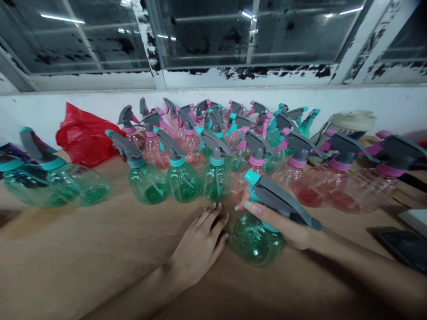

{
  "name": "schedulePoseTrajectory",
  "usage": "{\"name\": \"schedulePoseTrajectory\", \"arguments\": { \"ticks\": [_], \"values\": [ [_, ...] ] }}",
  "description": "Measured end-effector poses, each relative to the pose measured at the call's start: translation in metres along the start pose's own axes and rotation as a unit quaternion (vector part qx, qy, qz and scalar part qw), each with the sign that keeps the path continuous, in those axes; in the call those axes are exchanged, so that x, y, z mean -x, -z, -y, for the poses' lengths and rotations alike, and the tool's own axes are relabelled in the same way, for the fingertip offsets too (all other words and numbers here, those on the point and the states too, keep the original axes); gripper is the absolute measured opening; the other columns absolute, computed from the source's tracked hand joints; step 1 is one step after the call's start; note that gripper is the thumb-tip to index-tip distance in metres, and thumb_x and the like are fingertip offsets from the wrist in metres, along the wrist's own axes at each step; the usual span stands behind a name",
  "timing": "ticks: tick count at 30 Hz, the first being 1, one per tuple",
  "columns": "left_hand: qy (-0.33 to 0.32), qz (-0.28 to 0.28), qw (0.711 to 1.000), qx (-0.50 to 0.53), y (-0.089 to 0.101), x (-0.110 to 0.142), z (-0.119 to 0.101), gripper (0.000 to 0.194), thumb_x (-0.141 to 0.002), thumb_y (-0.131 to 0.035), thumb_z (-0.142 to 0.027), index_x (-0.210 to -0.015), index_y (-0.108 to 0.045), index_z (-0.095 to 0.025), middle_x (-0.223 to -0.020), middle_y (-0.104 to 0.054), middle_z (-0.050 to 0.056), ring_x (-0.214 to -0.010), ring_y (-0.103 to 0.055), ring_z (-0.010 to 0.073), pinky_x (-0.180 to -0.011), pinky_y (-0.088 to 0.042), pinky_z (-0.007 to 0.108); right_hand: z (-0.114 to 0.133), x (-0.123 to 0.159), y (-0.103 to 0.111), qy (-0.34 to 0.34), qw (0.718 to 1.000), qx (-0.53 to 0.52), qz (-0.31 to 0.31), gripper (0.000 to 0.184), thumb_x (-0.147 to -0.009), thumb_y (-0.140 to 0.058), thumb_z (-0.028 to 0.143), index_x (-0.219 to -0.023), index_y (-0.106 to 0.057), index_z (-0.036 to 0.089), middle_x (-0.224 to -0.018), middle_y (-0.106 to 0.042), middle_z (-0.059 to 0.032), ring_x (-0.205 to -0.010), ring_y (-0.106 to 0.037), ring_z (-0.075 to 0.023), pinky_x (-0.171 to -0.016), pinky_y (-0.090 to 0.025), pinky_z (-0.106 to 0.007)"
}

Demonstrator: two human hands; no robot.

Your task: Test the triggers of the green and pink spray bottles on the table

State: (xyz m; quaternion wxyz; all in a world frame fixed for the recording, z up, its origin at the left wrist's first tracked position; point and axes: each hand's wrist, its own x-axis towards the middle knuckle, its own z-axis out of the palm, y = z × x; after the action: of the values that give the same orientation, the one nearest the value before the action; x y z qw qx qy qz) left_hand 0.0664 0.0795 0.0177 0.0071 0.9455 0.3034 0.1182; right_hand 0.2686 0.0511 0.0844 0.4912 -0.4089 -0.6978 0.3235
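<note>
My right hand (283, 224) is wrapped round the neck of a green spray bottle (256, 244) with a grey and turquoise trigger head, which tilts a little. Flat on the table (133, 258), my left hand (203, 240) lies with its fingers stretched out and holds nothing. Its fingertips come close to a standing green spray bottle (216, 180); whether they touch it I cannot tell. To the left of that one stand two more green bottles, and on the right a row of pink spray bottles (310, 186) begins.
Several more pink and green bottles crowd behind, along the white wall (100, 95). A red plastic bag (86, 138) lies at the left, with two green bottles (80, 182) nearby. At the right are a dark phone (403, 246) and a pale container (350, 122).
</note>
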Motion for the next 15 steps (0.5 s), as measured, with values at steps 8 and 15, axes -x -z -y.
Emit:
{"name": "schedulePoseTrajectory", "arguments": {
  "ticks": [8,15],
  "values": [
    [0.022,-0.036,0.997,0.062,-0.0022,0.0023,0.0002,0.037,-0.090,-0.051,-0.016,-0.127,-0.048,-0.013,-0.131,-0.052,0.015,-0.126,-0.044,0.0302,-0.101,-0.041,0.050,-0.0017,0.0001,-0.0013,-0.032,0.999,-0.023,0.030,0.023,-0.085,-0.058,0.041,-0.101,-0.064,0.025,-0.080,-0.064,0.0002,-0.071,-0.060,-0.0154,-0.070,-0.049,-0.031],
    [0.055,-0.056,0.977,0.197,0.0055,0.0042,-0.0076,0.090,-0.072,-0.064,-0.016,-0.146,-0.014,-0.023,-0.138,-0.047,0.012,-0.124,-0.047,0.0292,-0.100,-0.043,0.048,-0.0027,0.0010,-0.0050,-0.005,1.000,-0.013,0.010,0.022,-0.085,-0.059,0.038,-0.103,-0.067,0.028,-0.083,-0.066,0.0004,-0.075,-0.062,-0.0173,-0.074,-0.050,-0.033]
  ]
}}
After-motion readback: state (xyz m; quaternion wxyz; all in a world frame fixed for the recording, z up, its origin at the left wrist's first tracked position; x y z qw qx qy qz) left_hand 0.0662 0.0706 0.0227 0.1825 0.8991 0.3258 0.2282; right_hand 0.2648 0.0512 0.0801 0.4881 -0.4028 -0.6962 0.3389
